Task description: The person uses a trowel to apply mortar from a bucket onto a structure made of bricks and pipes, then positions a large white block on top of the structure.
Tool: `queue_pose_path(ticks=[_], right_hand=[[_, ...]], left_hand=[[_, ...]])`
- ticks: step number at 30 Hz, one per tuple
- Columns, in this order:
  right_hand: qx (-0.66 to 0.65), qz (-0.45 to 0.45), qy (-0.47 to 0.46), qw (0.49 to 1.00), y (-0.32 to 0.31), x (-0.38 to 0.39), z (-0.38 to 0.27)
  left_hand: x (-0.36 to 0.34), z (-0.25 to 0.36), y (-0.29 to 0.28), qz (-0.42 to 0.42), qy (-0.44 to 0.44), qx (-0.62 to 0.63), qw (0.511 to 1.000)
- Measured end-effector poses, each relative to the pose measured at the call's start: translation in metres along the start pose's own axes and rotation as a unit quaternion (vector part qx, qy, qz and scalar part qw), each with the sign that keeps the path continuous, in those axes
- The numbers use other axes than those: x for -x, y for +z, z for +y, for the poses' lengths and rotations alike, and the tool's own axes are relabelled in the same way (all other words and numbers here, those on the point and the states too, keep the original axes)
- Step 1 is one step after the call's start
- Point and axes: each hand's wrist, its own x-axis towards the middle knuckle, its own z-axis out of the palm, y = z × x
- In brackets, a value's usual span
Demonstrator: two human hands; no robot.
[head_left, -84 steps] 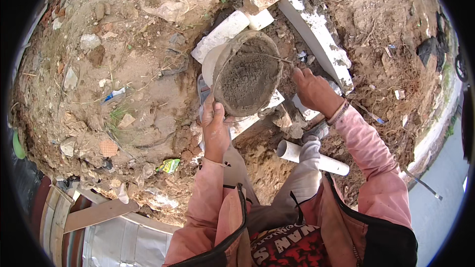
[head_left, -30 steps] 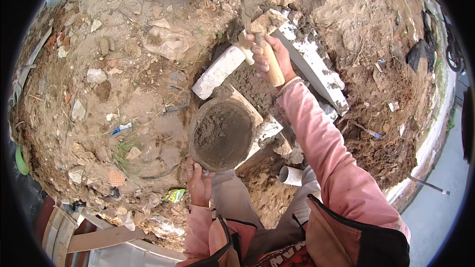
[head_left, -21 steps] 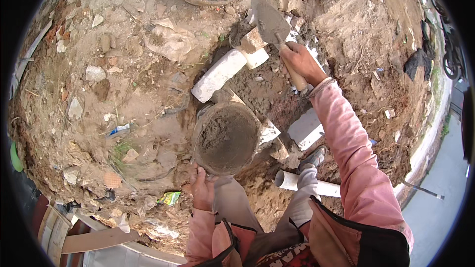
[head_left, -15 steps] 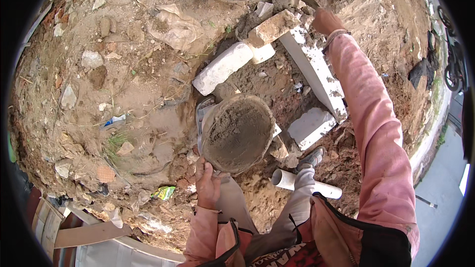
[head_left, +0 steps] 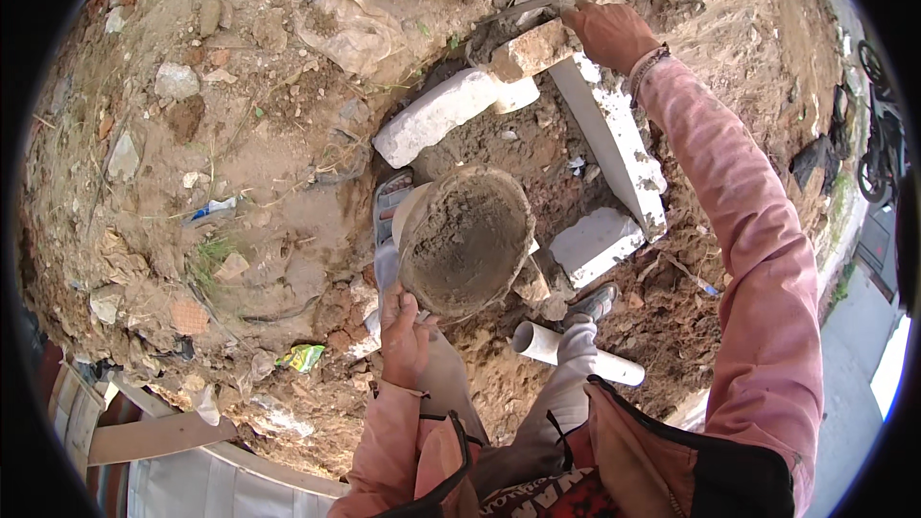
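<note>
Grips the bucket [head_left: 465, 249] by its near-left rim with the left hand [head_left: 405, 341], partly closed; cannot tell how far the fingers wrap beneath. Contains grey mortar [head_left: 472, 225], visible through the upturned mouth. Is positioned ahead of the legs, between the upper-left white block [head_left: 436, 120] and the white pipe [head_left: 576, 353]. Holds the trowel [head_left: 526, 8] in the right hand [head_left: 614, 35], closed over the hidden handle. Presents the blade nearly edge-on, just beyond the tan brick [head_left: 531, 50]; cannot tell whether touching. Lies well apart from the bucket.
</note>
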Motion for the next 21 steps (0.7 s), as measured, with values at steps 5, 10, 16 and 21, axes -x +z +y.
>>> queue_pose_path(ticks=[5,10,16,21], right_hand=[[0.031,-0.033,0.011,0.999,-0.01,0.005,0.003],[0.028,-0.033,0.055,0.998,0.007,0.008,0.02],[-0.567,-0.026,-0.039,0.822,-0.004,0.169,0.034],[-0.431,-0.16,-0.065,0.886,0.045,0.276,-0.063]], left_hand=[[0.0,0.001,-0.012,-0.004,-0.01,0.038,0.999],[-0.01,-0.001,-0.002,-0.034,0.018,0.023,0.999],[-0.018,-0.003,0.024,-0.065,0.027,0.003,0.998],[-0.027,-0.022,0.079,-0.136,0.0,-0.028,0.99]])
